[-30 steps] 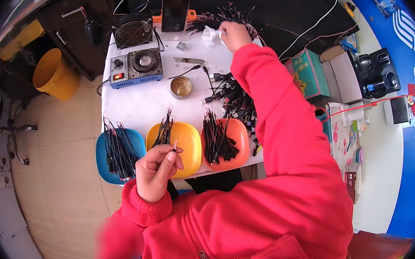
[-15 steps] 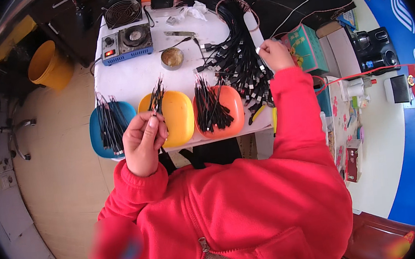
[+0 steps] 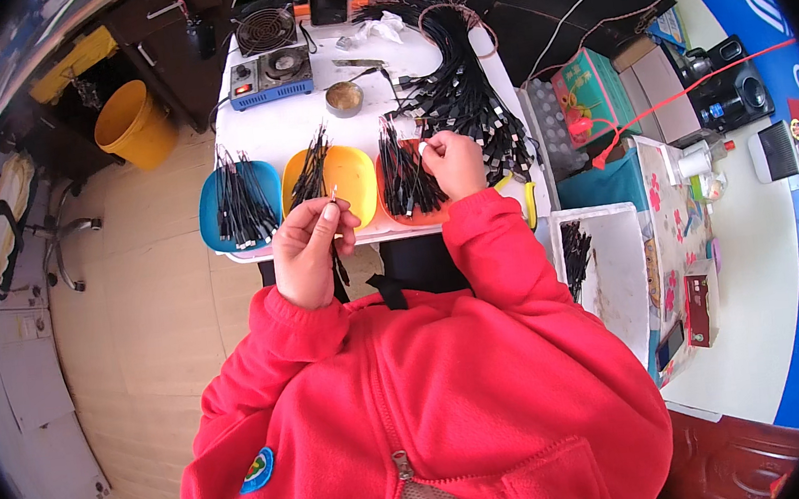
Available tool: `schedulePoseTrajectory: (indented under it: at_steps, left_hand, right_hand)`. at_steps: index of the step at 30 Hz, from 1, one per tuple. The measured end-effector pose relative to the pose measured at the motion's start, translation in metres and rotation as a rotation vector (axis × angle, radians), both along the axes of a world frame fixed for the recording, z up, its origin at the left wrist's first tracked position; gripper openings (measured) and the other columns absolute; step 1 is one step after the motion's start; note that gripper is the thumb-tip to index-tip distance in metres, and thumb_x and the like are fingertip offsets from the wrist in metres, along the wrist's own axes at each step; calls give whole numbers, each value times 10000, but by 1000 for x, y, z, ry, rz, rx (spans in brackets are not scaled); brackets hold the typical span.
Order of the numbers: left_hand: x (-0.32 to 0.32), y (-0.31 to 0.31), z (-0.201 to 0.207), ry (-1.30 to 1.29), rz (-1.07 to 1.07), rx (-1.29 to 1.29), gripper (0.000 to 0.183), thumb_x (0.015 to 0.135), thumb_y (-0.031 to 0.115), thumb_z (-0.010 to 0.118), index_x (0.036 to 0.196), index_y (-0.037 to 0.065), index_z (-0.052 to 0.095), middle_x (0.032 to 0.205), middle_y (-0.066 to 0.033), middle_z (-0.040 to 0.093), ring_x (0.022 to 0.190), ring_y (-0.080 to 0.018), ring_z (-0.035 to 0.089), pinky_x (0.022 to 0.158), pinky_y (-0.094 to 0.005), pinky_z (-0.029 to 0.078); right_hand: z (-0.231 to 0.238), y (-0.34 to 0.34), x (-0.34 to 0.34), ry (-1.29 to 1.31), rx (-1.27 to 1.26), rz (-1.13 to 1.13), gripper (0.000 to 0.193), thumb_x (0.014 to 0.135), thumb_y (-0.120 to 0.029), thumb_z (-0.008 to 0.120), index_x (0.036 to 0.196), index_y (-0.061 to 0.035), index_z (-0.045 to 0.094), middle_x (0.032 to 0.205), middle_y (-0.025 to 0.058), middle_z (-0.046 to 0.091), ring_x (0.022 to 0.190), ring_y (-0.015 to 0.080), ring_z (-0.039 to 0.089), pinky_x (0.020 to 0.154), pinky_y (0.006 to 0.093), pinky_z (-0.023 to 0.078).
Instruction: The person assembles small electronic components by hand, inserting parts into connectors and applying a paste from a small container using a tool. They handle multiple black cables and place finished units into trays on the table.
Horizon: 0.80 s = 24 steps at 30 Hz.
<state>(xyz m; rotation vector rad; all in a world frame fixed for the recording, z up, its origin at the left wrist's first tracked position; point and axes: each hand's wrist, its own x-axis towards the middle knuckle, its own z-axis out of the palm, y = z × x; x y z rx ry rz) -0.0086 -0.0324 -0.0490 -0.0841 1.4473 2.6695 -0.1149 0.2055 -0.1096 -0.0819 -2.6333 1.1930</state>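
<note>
My left hand (image 3: 318, 248) is closed in a pinch in front of the yellow dish (image 3: 352, 182). Between its thumb and fingers is a short black cable (image 3: 341, 267), its bare wire tip pointing up and its lower end hanging under the hand. My right hand (image 3: 457, 164) is closed at the right side of the orange dish (image 3: 416, 218); something white shows at its fingertips, and whether it grips anything I cannot make out. Black cables with thin wire ends lie in the orange dish, the yellow dish and the blue dish (image 3: 210, 221).
A blue soldering pot (image 3: 273, 81), a small round tin (image 3: 344, 99) and a tweezer-like tool (image 3: 358, 62) stand on the white table. A large cable bundle (image 3: 466, 89) lies at the back right. A white bin (image 3: 612, 258) with black pieces stands right; a yellow bucket (image 3: 135, 126), left.
My right hand has come from the back right, by the cable bundle, to the orange dish. My left hand still pinches the cable, now nearer to the right hand. The view has shifted.
</note>
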Motion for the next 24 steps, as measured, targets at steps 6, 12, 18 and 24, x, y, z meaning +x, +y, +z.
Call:
schedulePoseTrajectory:
  at_steps: [6,12,18,24]
  left_hand:
    - [2,8,3,63,45,30,152,978,91,548,1048,-20,624,985,-95,667,919,-171,648,815,-342,580]
    - [-7,25,15,119,37,-11,195,977,75,543,1137,-6,620,1076,-93,661,1027,-189,635,845,-359,575]
    - [9,38,30,122,-46,98,174,942,75,613,1094,5,661,1001,-35,672,874,-96,629,757,-241,546]
    - [16,38,27,176,-4,-119,151,938,81,626,1057,-6,658,855,1,640,697,-45,535,578,-181,429]
  right_hand:
    - [41,-8,19,302,40,-25,96,800,-85,684,830,-2,645,745,124,659,620,253,654,571,331,505]
    - [96,-20,72,231,-151,398,106,833,-45,687,926,-17,646,772,50,639,586,108,591,541,260,466]
    - [102,-48,110,-7,-564,501,85,864,-12,672,933,31,645,818,44,664,713,68,633,619,225,512]
    - [103,-47,121,-2,-444,492,72,838,-14,690,890,20,653,751,26,673,645,60,608,605,220,499]
